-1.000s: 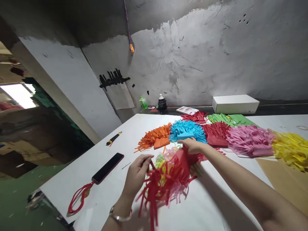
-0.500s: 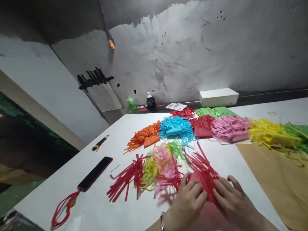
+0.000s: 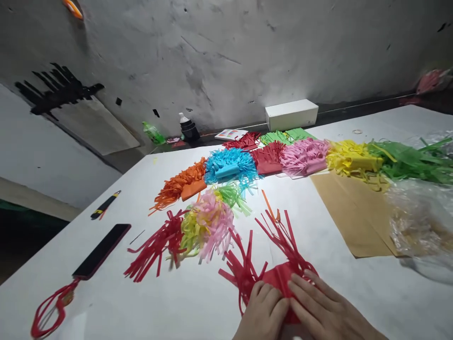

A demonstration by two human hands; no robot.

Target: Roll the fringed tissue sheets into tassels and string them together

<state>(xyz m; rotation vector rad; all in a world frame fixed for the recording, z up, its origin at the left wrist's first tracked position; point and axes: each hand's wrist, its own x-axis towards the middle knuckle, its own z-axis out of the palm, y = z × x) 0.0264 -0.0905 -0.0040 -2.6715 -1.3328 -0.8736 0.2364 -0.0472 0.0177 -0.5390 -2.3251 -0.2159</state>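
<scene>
A piece of red fringed tissue paper (image 3: 278, 277) lies on the white table in front of me, its cut strips fanning out at the left and at the top right. My left hand (image 3: 265, 307) has its fingers bent together over the paper's left part. Across the right part, my right hand (image 3: 322, 302) rests with fingers stretched out and nearly flat; its thumb is hidden. Just beyond lies a mixed tassel bundle with red strips (image 3: 161, 245), yellow strips (image 3: 193, 231), pink strips (image 3: 214, 219) and green strips (image 3: 231, 196).
Fringed bundles in orange (image 3: 182, 182), blue (image 3: 230, 165), red (image 3: 268, 158), pink (image 3: 306, 158) and yellow (image 3: 356, 160) line the back. At left lie a phone (image 3: 102, 250) and a cutter knife (image 3: 106, 205). Brown paper (image 3: 348, 210) and clear plastic (image 3: 421, 222) are at right.
The view has swung right and down. The red paper now lies flatter and more spread, with strips at both sides. My right hand's fingers have gone from curled to stretched across it.
</scene>
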